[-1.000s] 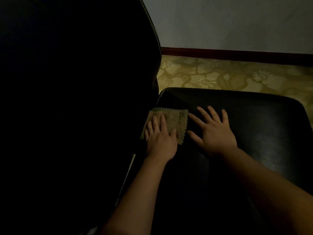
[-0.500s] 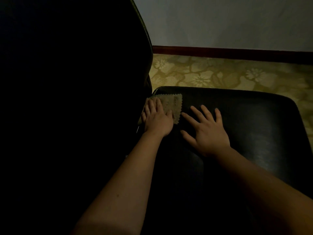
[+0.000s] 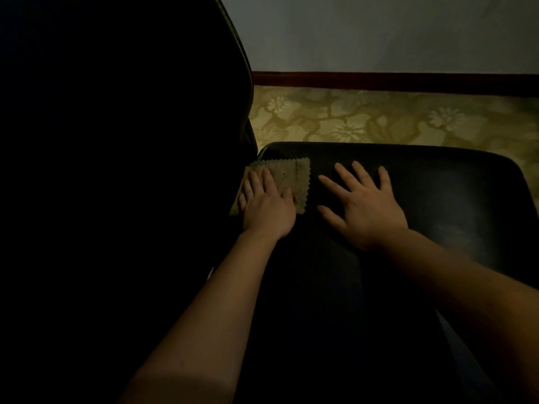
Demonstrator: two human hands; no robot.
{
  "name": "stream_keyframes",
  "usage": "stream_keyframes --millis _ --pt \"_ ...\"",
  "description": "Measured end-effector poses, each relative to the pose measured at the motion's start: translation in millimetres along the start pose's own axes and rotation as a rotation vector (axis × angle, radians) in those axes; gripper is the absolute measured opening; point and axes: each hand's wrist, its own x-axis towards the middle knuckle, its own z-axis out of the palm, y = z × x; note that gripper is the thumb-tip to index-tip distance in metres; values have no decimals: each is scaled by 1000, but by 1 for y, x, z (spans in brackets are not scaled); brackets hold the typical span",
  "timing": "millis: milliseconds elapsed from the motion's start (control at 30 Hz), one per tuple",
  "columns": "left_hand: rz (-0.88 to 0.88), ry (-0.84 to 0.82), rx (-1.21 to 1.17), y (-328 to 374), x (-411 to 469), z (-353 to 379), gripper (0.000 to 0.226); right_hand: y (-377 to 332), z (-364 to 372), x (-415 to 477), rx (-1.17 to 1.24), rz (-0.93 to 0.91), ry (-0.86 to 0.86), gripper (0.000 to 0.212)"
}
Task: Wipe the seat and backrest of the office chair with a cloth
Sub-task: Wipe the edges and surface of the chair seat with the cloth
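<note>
Left hand (image 3: 267,209) presses flat on cloth (image 3: 291,179); right hand (image 3: 364,209) spread on seat (image 3: 437,182).
Cloth olive, zigzag-edged, lying beside the dark backrest (image 3: 131,141).

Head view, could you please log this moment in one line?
left hand presses cloth on seat | right hand flat on seat

Floral carpet (image 3: 379,121) meets dark baseboard (image 3: 393,82), grey wall (image 3: 379,33).

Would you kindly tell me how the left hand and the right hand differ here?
The left hand presses flat on the cloth beside the backrest; the right hand rests on the bare seat. The left hand's fingers lie close together; the right hand's are spread. Both are open, palm down.
</note>
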Motion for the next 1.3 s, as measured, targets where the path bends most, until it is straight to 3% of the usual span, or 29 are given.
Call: stream_keyframes --millis 233,467,900,1167,1300 --pt "42 1 17 16 29 -5 71 1 0 -2 6 -1 13 70" --pt "24 42 24 5 -12 6 71 0 -1 -2 15 -8 -4 70" --pt "88 -23 -27 20 51 -8 69 0 4 -1 13 4 34 72" --pt "17 59 5 14 -3 8 70 1 4 -1 4 1 26 74" --pt "37 28 6 14 16 4 70 1 7 -1 3 -5 45 71"
